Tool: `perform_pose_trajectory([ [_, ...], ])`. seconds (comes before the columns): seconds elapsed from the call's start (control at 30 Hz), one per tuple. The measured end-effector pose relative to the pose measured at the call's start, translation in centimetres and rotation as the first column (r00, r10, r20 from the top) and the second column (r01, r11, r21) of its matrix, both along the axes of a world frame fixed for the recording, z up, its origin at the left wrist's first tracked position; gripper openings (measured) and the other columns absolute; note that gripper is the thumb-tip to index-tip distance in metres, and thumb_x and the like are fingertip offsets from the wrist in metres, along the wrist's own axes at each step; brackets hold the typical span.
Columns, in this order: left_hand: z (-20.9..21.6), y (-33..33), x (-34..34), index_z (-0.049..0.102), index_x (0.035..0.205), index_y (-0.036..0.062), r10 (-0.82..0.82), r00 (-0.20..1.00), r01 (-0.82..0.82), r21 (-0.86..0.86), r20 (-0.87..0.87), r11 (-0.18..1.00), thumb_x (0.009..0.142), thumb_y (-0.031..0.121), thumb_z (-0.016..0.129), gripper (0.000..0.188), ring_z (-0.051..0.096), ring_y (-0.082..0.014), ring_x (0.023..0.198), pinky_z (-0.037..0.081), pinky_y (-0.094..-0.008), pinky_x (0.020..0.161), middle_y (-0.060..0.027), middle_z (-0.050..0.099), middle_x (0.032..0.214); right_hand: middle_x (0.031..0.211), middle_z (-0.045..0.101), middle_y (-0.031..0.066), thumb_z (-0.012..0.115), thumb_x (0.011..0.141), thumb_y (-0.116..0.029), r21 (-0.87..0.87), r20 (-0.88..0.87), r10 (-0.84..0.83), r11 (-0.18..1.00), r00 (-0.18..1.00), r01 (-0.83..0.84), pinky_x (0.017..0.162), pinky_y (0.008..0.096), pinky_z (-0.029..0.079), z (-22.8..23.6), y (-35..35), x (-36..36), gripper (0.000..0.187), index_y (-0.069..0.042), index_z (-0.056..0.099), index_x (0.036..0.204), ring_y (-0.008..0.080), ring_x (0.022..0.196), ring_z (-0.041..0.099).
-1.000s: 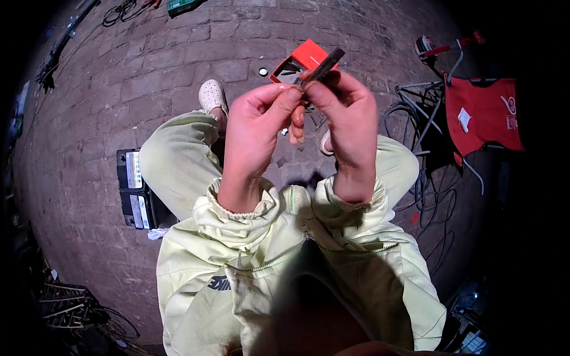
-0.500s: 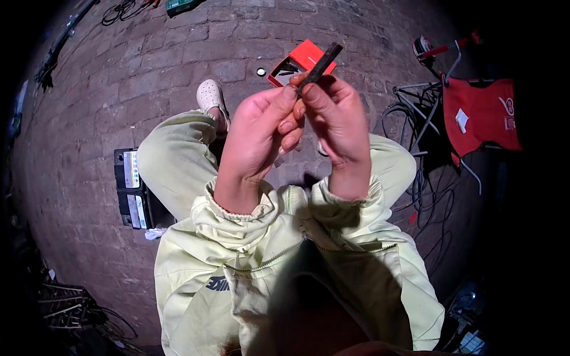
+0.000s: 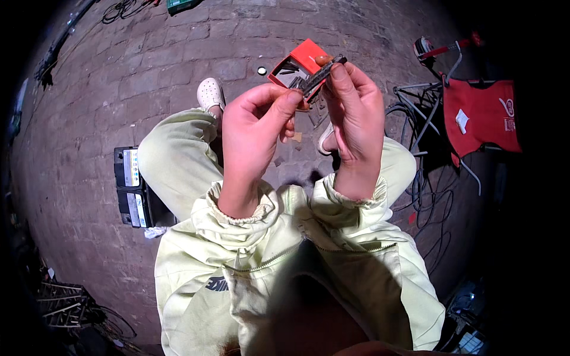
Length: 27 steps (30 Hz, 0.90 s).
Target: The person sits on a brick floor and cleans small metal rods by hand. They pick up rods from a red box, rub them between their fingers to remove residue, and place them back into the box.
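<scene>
Two bare hands are raised together above the lap: the left hand (image 3: 255,133) and the right hand (image 3: 355,118) each pinch one end of a single slim dark metal bar (image 3: 320,74), fingers clamped on it, thumb against forefinger. Just behind the bar, touching the fingertips, sits one small red open box (image 3: 300,59), though which hand carries it cannot be told. Below on the brick floor (image 3: 148,71) lie one black rectangular battery (image 3: 132,187), two white shoes (image 3: 211,94), one small white round cap (image 3: 262,70) and one red cloth (image 3: 481,115) beside a tangle of dark cables (image 3: 424,172).
</scene>
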<state>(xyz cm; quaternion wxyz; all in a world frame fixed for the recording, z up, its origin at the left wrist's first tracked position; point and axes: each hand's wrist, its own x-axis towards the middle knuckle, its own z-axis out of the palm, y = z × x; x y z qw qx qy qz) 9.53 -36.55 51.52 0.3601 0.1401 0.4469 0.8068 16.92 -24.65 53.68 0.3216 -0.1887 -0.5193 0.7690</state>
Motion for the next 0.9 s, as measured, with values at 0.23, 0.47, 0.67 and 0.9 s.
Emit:
perform_pose_trajectory([
  [0.23,-0.5,0.0,-0.2,0.064,0.087,-0.001,0.033,0.993,-0.044,-0.09,-0.117,0.995,0.088,0.015,0.064,0.016,0.051,-0.0051,0.056,0.039,-0.0188,0.048,-0.0054,0.065,0.077,0.098,0.067,0.0073,0.064,0.088,-0.016,0.019,0.013,-0.04,0.999,0.999,0.039,0.082,0.0255,0.048,-0.3,-0.3,-0.9,0.019,0.001,0.066,0.097,0.0098,0.088,0.059],
  [0.47,-0.6,0.1,-0.7,0.065,0.082,-0.0004,0.047,0.97,-0.081,-0.133,-0.24,0.988,0.083,0.009,0.068,0.01,0.05,-0.0024,0.058,0.038,-0.0175,0.051,0.0022,0.06,0.066,0.091,0.067,0.0059,0.064,0.088,-0.018,-0.051,0.063,0.076,0.996,0.995,-0.073,0.071,0.0212,0.043,-1.6,-1.2,-0.7,0.022,0.002,0.067,0.094,0.0068,0.079,0.056],
  [0.67,-1.3,0.1,-3.1,0.067,0.093,-0.0021,0.114,0.862,-0.175,-0.078,-0.494,0.981,0.09,0.018,0.06,0.021,0.052,-0.0081,0.078,0.041,-0.0213,0.069,-0.0035,0.058,0.097,0.085,0.066,0.0025,0.065,0.088,-0.02,-0.125,0.133,0.301,0.95,0.944,-0.286,0.074,0.0202,0.042,-2.3,-1.0,0.5,0.022,0.002,0.068,0.091,0.006,0.081,0.055],
  [0.9,-3.4,1.1,-3.0,0.062,0.103,-0.007,-0.183,0.983,0.183,0.128,-0.008,0.975,0.089,0.015,0.061,0.026,0.053,-0.0077,0.082,0.041,-0.0204,0.065,-0.0086,0.056,0.113,0.091,0.066,0.0037,0.062,0.09,-0.026,-0.251,0.067,0.358,0.909,0.931,-0.332,0.08,0.0233,0.043,-3.1,-1.5,0.5,0.028,0.002,0.067,0.094,0.009,0.086,0.058],
])
